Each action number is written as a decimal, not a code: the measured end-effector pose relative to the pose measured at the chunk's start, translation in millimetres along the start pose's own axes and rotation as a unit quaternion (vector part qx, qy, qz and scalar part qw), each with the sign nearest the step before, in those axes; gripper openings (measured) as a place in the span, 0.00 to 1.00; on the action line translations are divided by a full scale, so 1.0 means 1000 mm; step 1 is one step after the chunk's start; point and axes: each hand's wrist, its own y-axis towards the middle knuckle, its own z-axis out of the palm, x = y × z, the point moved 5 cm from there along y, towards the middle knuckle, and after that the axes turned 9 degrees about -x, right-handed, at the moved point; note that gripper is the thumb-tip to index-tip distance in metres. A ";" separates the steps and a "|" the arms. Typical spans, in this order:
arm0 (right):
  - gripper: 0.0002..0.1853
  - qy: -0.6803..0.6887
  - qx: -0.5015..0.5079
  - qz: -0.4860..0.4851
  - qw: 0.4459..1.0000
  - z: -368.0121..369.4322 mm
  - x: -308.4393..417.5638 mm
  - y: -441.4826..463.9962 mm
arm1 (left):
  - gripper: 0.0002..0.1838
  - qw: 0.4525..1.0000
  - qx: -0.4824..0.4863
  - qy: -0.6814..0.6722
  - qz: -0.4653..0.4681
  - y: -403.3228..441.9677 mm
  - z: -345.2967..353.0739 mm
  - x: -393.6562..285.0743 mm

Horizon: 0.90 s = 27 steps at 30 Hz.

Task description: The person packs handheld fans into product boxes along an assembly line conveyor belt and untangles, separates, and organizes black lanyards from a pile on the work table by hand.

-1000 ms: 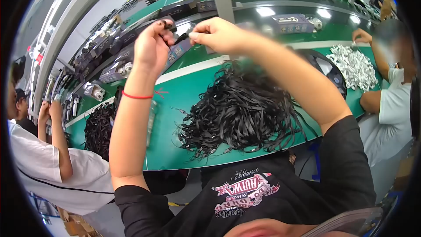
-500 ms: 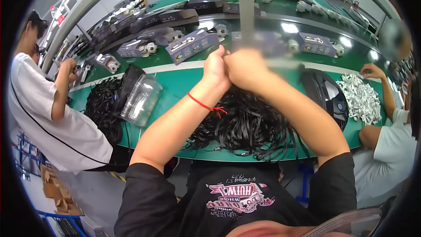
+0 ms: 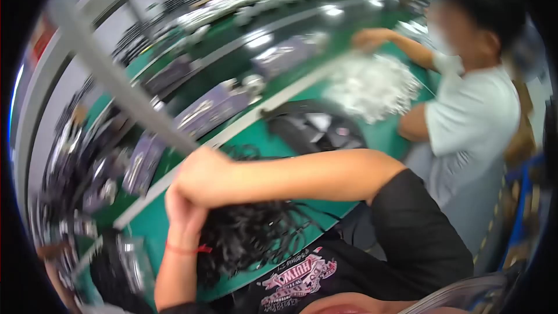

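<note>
My right hand (image 3: pixel 204 178) is bent over and against my left hand (image 3: pixel 185 212), its fingers folded in; the left fingers are mostly covered, and with the blur I cannot tell whether either set grips anything. The pile of black straps (image 3: pixel 247 235) lies on the green table (image 3: pixel 148 220) just beside my hands, partly behind my right forearm, with a clear plastic container (image 3: pixel 135 264) near my left wrist, which wears a red string (image 3: pixel 185 250). Beyond my right forearm sit a black object (image 3: pixel 317 128) and a white heap (image 3: pixel 375 87), near a co-worker's hand (image 3: pixel 372 39).
</note>
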 end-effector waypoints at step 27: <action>0.10 -0.168 -0.264 0.285 0.906 -0.054 0.015 -0.156 | 0.13 0.916 -0.135 0.212 0.314 0.195 -0.214 -0.397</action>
